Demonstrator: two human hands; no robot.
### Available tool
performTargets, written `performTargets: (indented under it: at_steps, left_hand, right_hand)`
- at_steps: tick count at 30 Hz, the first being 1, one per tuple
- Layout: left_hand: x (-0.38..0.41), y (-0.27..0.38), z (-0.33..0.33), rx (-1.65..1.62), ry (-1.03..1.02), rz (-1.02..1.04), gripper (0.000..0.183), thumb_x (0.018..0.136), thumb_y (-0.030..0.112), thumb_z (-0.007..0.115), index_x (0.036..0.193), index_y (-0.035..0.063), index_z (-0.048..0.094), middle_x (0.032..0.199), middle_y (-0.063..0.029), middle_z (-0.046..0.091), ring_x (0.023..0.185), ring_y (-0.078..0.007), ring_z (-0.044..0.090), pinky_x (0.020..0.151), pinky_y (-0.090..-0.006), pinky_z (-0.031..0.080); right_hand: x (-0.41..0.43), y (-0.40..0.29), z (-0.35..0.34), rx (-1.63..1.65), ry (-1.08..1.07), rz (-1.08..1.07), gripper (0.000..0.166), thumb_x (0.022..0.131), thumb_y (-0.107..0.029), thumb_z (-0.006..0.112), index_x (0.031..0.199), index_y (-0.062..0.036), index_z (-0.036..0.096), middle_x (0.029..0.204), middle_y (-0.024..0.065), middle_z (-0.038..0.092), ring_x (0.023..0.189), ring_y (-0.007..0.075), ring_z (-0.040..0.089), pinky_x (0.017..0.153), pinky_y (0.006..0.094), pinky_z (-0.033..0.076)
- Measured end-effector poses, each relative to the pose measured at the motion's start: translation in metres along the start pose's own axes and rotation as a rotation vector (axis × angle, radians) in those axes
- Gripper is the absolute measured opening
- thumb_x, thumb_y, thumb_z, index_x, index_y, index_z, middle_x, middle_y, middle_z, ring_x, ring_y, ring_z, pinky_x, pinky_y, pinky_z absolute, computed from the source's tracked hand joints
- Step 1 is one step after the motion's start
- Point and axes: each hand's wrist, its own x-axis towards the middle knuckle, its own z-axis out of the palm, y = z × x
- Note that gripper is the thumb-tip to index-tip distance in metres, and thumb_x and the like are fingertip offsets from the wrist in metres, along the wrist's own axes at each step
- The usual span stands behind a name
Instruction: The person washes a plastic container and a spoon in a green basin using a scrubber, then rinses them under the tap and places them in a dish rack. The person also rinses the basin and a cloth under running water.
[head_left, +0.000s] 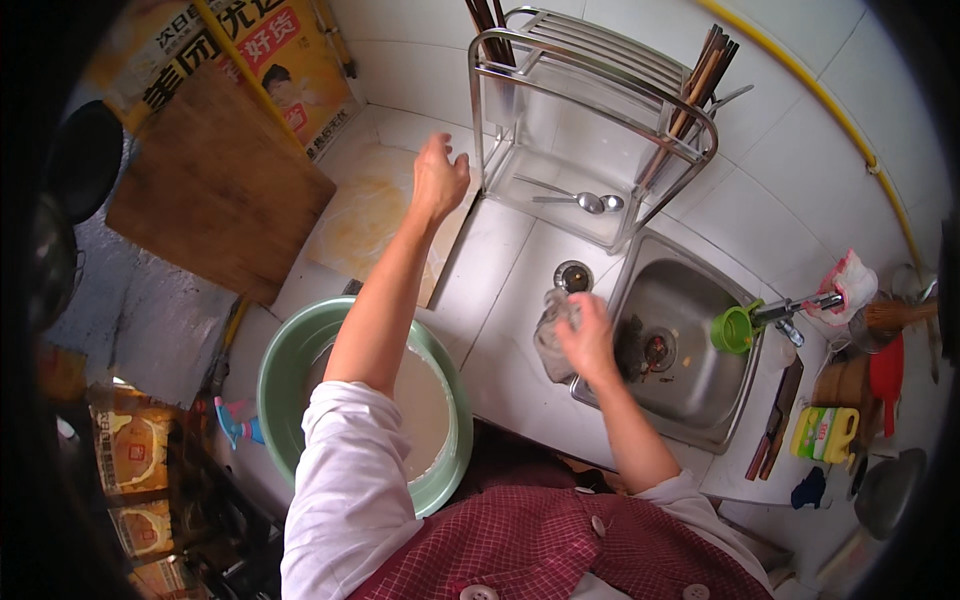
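My left hand (442, 178) reaches out over a marbled tile board (360, 206) beside the metal rack, its fingers loosely bent and apart with nothing in them. A grey-brown cloth (553, 349) lies crumpled on the white tiled counter (499, 300), by the left rim of a steel sink (686, 300). Slightly blurred, my right hand (589, 336) overlaps this cloth; whether its fingers grip the fabric cannot be told. Just beyond the cloth is a small round drain strainer (574, 277) with bits in it. Under my left forearm stands a green basin (281, 382) of cloudy liquid (427, 412).
The steel rack (592, 64) holds chopsticks (701, 90) and spoons (589, 202). A green cup (733, 330) hangs at the faucet (795, 307). Right of the sink lie knives (776, 420) and a yellow bottle (825, 433). A wooden board (225, 187) leans at left, near a spray bottle (238, 426).
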Motion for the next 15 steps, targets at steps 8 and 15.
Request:
performTargets:
  at_steps: [8, 15]
  left_hand:
    - [-0.121, 0.028, -0.113, -0.126, -0.159, -0.050, 0.024, 0.082, 0.003, 0.055, 0.105, -0.0009, 0.053, 0.072, -0.0148, 0.062, 0.065, -0.0181, 0.065, 0.056, -0.0286, 0.049]
    - [-0.255, 0.058, -0.187, -0.316, 0.103, -0.276, 0.012, 0.087, 0.000, 0.050, 0.096, -0.0037, 0.057, 0.086, -0.0095, 0.060, 0.067, -0.0150, 0.063, 0.058, -0.0237, 0.050]
  right_hand:
    - [0.039, 0.039, -0.041, 0.197, 0.090, 0.200, 0.057, 0.072, -0.020, 0.071, 0.120, -0.0016, 0.047, 0.114, 0.0177, 0.053, 0.100, 0.0275, 0.053, 0.085, 0.0360, 0.043]
    - [0.152, 0.002, -0.129, 0.457, 0.279, -0.207, 0.067, 0.075, -0.014, 0.066, 0.131, 0.0014, 0.033, 0.114, 0.0145, 0.053, 0.098, 0.0208, 0.053, 0.083, 0.0320, 0.043]
